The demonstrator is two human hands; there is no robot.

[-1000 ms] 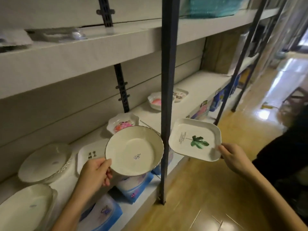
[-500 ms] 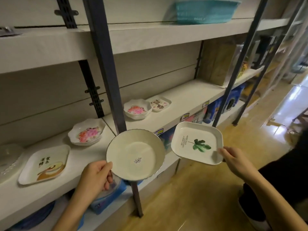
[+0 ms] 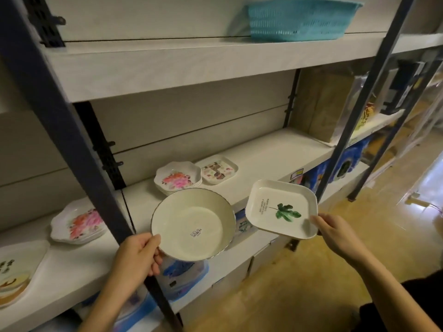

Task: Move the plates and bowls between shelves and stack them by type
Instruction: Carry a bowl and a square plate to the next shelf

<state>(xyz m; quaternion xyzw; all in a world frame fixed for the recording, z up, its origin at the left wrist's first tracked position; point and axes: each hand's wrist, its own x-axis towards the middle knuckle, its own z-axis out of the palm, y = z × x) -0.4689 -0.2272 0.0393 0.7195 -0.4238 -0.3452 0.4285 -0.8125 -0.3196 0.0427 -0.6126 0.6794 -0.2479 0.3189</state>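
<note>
My left hand (image 3: 137,256) grips the near rim of a round cream bowl (image 3: 191,224) with a barcode sticker inside, held in front of the middle shelf (image 3: 271,161). My right hand (image 3: 335,232) holds a square white plate with a green leaf print (image 3: 281,208) by its right corner, just right of the bowl. On the shelf behind them sit a stack of scalloped pink-flower dishes (image 3: 177,178) and a small square patterned plate (image 3: 219,169). Further left lie another flower dish stack (image 3: 78,222) and a square plate with brown print (image 3: 14,276).
A dark upright post (image 3: 72,152) crosses in front of the shelf left of the bowl; another post (image 3: 359,101) stands at the right. A teal basket (image 3: 299,19) sits on the upper shelf. Brown wrapped packs (image 3: 321,104) fill the shelf's right end. Blue packages (image 3: 182,276) lie below.
My view has shifted right along the shelf, so the post and the dishes slid left in frame. Both hands still hold the bowl and the leaf plate, side by side.
</note>
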